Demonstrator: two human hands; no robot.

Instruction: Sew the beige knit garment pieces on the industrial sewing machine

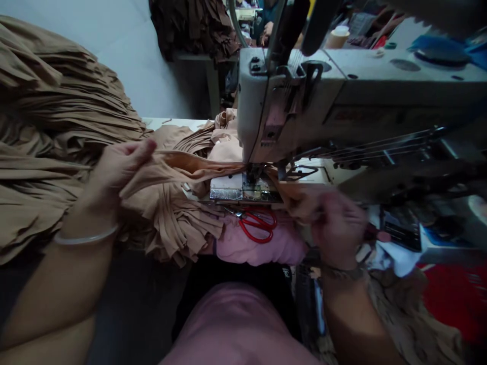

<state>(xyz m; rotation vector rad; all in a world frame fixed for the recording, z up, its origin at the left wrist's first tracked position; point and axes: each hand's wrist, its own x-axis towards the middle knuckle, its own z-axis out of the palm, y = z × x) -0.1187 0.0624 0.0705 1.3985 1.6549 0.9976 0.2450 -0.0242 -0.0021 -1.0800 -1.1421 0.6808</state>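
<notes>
Tan ruffled fabric (167,213) lies left to right under the sewing machine needle (250,170), pinched by the left hand (119,165), while the blurred right hand (337,228) sits nearer the needle, its grip not possible to tell.

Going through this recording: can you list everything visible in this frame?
Pale grey metal industrial sewing machine: one, pale grey, centre to right.
Tan ruffled fabric: one large gathered mass, tan, left and under the needle.
Steel needle plate: one, silver, beneath the needle.
Red-handled scissors: one pair, red, on the pink cloth.
Pink cloth bundle: one, pink, below the needle plate.
Dark brown fabric heap: one, dark brown, far table.
Red cloth: one, red, lower right.
Left hand: one, pinching the tan fabric, pale bangle on its wrist.
Right hand: one, blurred, at the fabric right of the plate.
</notes>
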